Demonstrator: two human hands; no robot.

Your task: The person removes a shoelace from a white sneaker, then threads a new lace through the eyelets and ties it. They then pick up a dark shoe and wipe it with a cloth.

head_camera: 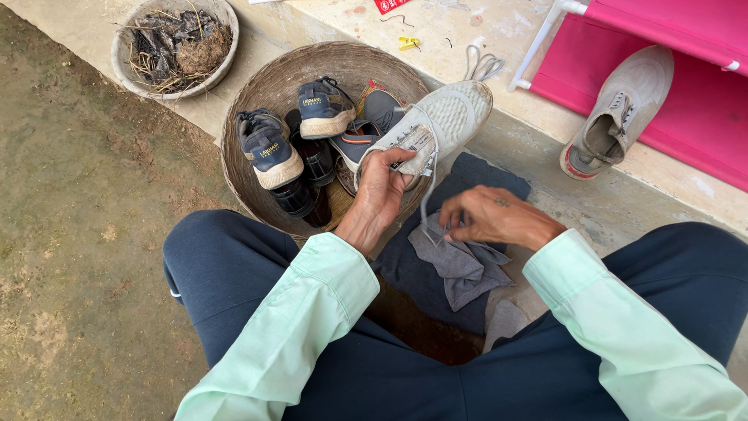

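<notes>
My left hand (pixel 382 191) grips a light grey sneaker (pixel 444 117) by its heel opening, holding it over the rim of a woven basket (pixel 257 90). My right hand (pixel 487 217) pinches the sneaker's white lace (pixel 427 204), pulled down from the shoe. Just below that hand a crumpled grey cloth (pixel 463 269) lies on a dark blue cloth (pixel 483 175). Inside the basket sit two navy sneakers (pixel 269 148) with cream soles, dark shoes and a sandal.
A matching light grey sneaker (pixel 619 109) lies on a pink rack (pixel 701 117) at the right. A shallow bowl of dry debris (pixel 175 43) stands at the upper left. A loose lace (pixel 481 64) and a yellow clip (pixel 408 43) lie on the concrete ledge. My knees frame the scene.
</notes>
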